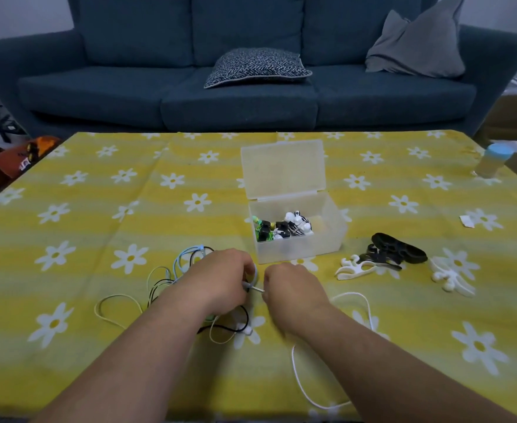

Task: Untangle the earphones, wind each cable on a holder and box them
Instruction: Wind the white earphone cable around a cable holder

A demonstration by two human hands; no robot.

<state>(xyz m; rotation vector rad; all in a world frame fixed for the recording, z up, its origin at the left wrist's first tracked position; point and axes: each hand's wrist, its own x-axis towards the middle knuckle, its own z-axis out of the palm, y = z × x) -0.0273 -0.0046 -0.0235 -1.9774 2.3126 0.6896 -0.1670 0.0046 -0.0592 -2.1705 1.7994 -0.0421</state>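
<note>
A dark blue sofa [251, 96] fills the view at twelve o'clock, with a patterned cushion [255, 67] on its middle seat and a grey cushion [419, 47] leaning at one o'clock. Below it lies the tabletop [98, 193] under a yellow cloth printed with white daisies.

Near the tabletop's middle stands a clear plastic box [300, 242] with its lid [283, 169] tipped back open; wound earphones [281, 228] in black, white and green lie inside.

The left hand [220, 280] and right hand [294, 285] are close together just at six o'clock of the box. The left fingers are curled and pinch a jack plug [255, 289]. The plug's metal tip reaches the curled right fingers; whether they nip it cannot be told.

A tangle of cables [171, 270], pale blue, black and cream, lies under and at nine o'clock of the left hand. A loose white cable [352, 293] loops past the right wrist toward five o'clock.

At four o'clock of the box lie black holders [399, 247], a white holder [356, 267] touching them, and another white holder [452, 276] farther out. A small blue-capped bottle [492, 161] stands at two o'clock.
</note>
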